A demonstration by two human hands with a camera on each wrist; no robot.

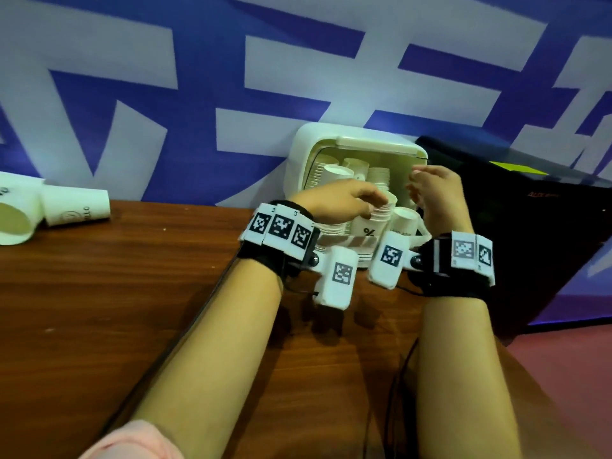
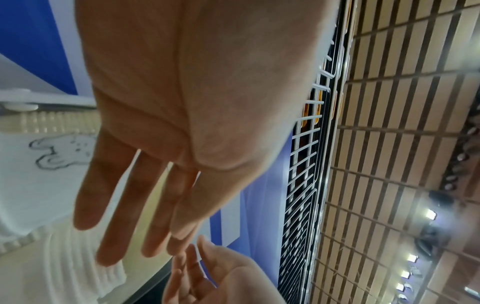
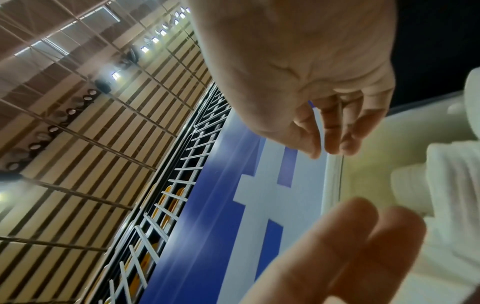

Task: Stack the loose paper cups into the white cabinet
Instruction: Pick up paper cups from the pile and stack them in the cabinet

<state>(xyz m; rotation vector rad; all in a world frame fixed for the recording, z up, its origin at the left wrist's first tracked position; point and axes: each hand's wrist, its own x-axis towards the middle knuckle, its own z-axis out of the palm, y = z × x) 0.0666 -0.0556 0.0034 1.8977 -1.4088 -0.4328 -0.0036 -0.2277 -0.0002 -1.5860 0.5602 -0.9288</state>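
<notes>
Wooden surface (image 1: pixel 132 293), dark brown grain. On it: a white cabinet (image 1: pixel 299 150) at the rear against the blue-and-white backdrop; two loose paper cups (image 1: pixel 74 207) lying on their sides at far left; a black case (image 1: pixel 530 233) at right, beside the cabinet.

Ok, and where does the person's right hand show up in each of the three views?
Head: right of centre, the right hand raised in front of the white cabinet.
Left wrist: bottom centre, just below the left hand's fingertips.
Right wrist: top centre, fingers pointing down.
Shared landmark: the blue and white banner behind, seen in all three.
</notes>
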